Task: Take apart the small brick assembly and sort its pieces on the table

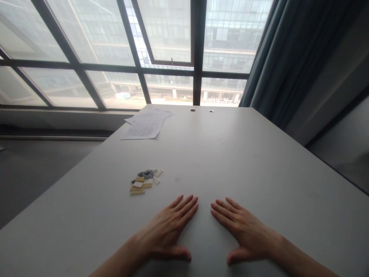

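Note:
Both my hands lie flat on a white table (213,161), palms down, with a narrow gap between their fingertips. My left hand (170,227) is open, thumb spread to the side, and holds nothing. Mirroring it, my right hand (243,231) is also open and empty. Beyond and to the left of my left hand sits a small pile of toy building bricks (141,188), apart from the fingers. The pile mixes tan, white and grey pieces; single small parts are hard to make out.
Printed paper sheets (144,129) overlap at the table's far left edge. Two small round spots (193,110) mark the far end. Large windows (170,34) stand behind the table, and a dark curtain (276,57) hangs at the right. Grey floor (37,169) shows on the left.

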The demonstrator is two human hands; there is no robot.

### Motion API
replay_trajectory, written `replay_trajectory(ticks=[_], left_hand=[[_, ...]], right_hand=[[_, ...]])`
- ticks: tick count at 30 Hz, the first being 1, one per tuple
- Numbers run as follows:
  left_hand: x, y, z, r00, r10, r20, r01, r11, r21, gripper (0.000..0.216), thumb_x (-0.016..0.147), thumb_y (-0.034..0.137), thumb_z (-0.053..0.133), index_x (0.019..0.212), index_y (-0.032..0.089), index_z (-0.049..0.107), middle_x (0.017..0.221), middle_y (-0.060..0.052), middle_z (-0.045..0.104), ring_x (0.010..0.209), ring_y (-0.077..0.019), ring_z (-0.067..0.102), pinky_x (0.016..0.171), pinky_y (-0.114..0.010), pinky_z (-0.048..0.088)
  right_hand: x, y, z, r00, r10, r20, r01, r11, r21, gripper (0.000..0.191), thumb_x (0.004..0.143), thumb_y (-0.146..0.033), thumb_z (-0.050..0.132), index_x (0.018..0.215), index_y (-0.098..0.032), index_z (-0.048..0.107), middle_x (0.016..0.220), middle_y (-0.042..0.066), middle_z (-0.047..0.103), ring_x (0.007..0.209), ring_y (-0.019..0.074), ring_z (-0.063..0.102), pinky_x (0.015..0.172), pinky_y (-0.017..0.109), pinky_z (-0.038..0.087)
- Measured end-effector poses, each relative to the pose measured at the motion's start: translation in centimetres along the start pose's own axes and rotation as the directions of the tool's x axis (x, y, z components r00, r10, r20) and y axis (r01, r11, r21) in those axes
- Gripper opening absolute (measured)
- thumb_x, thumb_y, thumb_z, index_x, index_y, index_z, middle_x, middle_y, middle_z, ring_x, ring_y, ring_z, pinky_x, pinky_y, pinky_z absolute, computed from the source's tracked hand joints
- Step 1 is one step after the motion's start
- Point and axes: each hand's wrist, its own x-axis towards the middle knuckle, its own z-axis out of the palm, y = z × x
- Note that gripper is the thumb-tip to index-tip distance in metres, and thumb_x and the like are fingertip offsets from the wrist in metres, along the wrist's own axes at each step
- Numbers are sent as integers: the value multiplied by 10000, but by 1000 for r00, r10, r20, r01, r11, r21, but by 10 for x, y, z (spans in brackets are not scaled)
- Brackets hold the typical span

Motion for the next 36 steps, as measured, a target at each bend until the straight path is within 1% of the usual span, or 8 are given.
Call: replay_trajectory(ticks=[4,6,9,11,16,24,30,36], left_hand=[[-2,-13,-5,986,-41,-162,38,999,-21,672,828,557,543,1396,230,395,1402,-108,476,1283,-271,450,1091,-425,337],[-11,-36,-13,913,-148,-381,155,988,-13,356,895,425,497,1179,233,590,1168,-82,654,1084,-205,600,952,-332,462],[-38,-87,-25,575,-287,-766,460,888,12,319,869,463,515,1013,210,646,1038,-87,686,1040,-237,605,944,-382,451],[-56,-120,-30,441,-380,-813,647,763,-6,550,824,600,485,1174,187,584,1222,-135,607,1161,-304,532,994,-469,395],[-57,-151,-26,655,-566,-500,683,727,71,746,803,656,457,1386,193,418,1411,-130,461,1324,-327,379,1077,-513,282],[45,-105,-23,892,-319,-321,365,926,96,629,836,575,500,1374,255,442,1452,-75,414,1373,-284,307,1125,-492,237],[96,-75,-15,905,-212,-368,197,977,-80,585,865,492,512,1354,178,450,1419,-105,456,1342,-244,371,1127,-418,284],[62,-88,-18,863,-299,-407,282,954,-103,646,866,548,482,1370,149,416,1428,-139,434,1328,-256,386,1110,-414,313]], right_hand=[[1,4,11,967,31,-254,-29,1000,11,443,897,-456,498,1229,-166,547,1236,136,601,1208,255,502,1052,436,365],[2,7,18,921,70,-382,-55,997,49,253,913,-358,486,1038,-177,610,1039,109,664,1030,219,587,930,381,463],[3,9,23,895,112,-431,-92,994,65,191,906,-330,495,991,-198,604,957,97,658,920,213,603,834,371,506],[4,8,23,898,134,-419,-124,991,51,223,900,-339,499,1055,-207,590,1019,110,645,957,228,597,849,389,509],[7,6,23,900,222,-375,-238,971,2,478,890,-448,504,1295,-196,477,1301,147,525,1190,272,502,1002,442,439],[45,20,20,908,349,-231,-369,928,-46,1010,784,-715,474,1464,-22,194,1507,229,234,1404,321,203,1144,467,239],[98,39,16,870,425,-251,-450,892,-49,1150,716,-816,425,1456,28,175,1515,258,159,1417,358,121,1155,504,153],[115,49,16,861,429,-272,-456,889,-41,1131,722,-827,388,1464,-2,172,1517,241,185,1420,340,133,1154,480,142]])
